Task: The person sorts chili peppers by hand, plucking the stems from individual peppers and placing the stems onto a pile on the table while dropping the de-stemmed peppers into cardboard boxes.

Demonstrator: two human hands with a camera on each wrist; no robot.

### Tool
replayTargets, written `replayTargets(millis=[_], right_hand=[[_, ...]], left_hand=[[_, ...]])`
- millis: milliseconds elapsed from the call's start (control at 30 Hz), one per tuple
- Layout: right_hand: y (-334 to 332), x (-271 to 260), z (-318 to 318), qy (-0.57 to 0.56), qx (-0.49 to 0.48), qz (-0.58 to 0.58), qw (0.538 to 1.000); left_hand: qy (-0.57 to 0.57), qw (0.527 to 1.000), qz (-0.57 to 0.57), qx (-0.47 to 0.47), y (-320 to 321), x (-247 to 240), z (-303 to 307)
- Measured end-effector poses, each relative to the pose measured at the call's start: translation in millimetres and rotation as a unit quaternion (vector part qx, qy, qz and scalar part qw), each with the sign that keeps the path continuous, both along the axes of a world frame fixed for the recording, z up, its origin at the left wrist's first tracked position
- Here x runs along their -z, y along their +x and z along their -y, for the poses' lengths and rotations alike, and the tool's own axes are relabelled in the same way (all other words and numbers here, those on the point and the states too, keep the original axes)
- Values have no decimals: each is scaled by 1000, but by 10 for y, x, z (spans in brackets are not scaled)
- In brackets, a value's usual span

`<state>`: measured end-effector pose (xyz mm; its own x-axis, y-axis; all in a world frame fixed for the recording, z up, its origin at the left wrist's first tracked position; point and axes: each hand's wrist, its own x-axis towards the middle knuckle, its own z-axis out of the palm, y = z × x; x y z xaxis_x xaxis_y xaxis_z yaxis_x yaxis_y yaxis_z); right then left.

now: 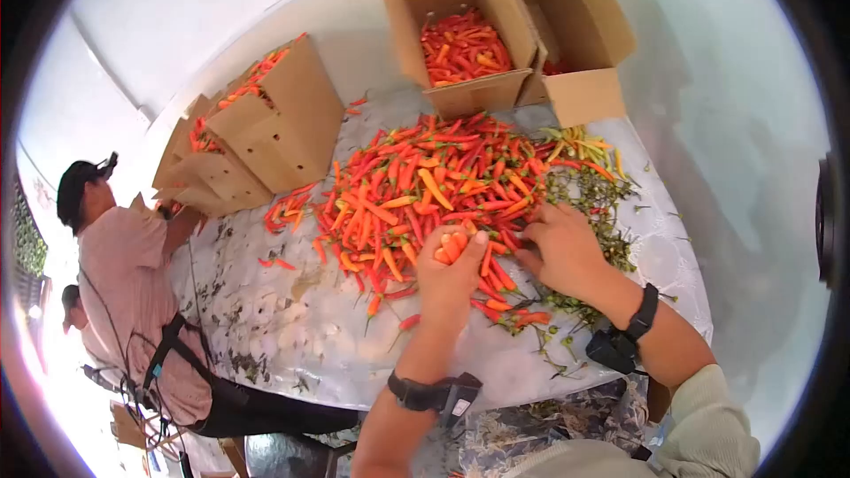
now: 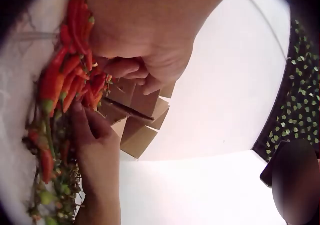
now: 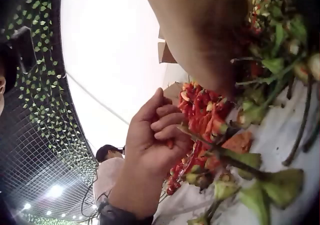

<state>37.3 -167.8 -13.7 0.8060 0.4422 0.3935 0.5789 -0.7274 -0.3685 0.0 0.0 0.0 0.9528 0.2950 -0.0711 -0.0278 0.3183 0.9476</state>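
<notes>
A large heap of red and orange chili peppers [image 1: 416,186] lies on the plastic-covered table [image 1: 292,336]. My left hand [image 1: 445,288] is above the heap's near edge, its fingers curled round several orange-red chili peppers [image 1: 452,246]. In the right wrist view the left hand [image 3: 155,145] shows folded fingers and a raised thumb. My right hand [image 1: 571,252] reaches in at the heap's right edge, fingertips right at the peppers, thumb and fingers apart. The left wrist view shows the right hand [image 2: 97,145] beside red peppers [image 2: 55,80]; part of its fingers is hidden there.
Green stems [image 1: 611,230] cover the table's right side. At the back stand a cardboard box [image 1: 482,93] holding peppers and another open box [image 1: 584,93]. More pepper-filled boxes [image 1: 292,124] stand at the left, where another person [image 1: 133,283] works.
</notes>
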Motion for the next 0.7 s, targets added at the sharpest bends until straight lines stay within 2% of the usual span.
replayTargets(millis=[67,100,233,333,433,467,567,600,700], right_hand=[[-28,0,-36,55,2,-20,998],[-21,-61,200,-8,1,-9,1000],[9,-32,116,12,0,15,1000],[10,-45,103,52,4,62,997],[-45,-142,78,161,-18,10,987],[-25,-110,87,166,-37,31,985],[-56,-159,88,316,-135,-145,928],[-35,-132,117,326,-154,-191,913],[-49,-184,149,404,-170,-308,844]], left_hand=[[5,1000,0,17,-29,-36,-57],[-66,998,8,22,-15,123,149],[-62,997,19,45,-5,95,-12],[-47,999,16,23,-32,113,4],[-40,999,27,17,8,70,23],[-47,999,19,18,5,83,8],[-68,996,14,57,1,46,17],[-75,995,7,62,2,51,-3],[-58,996,7,64,-29,40,-34]])
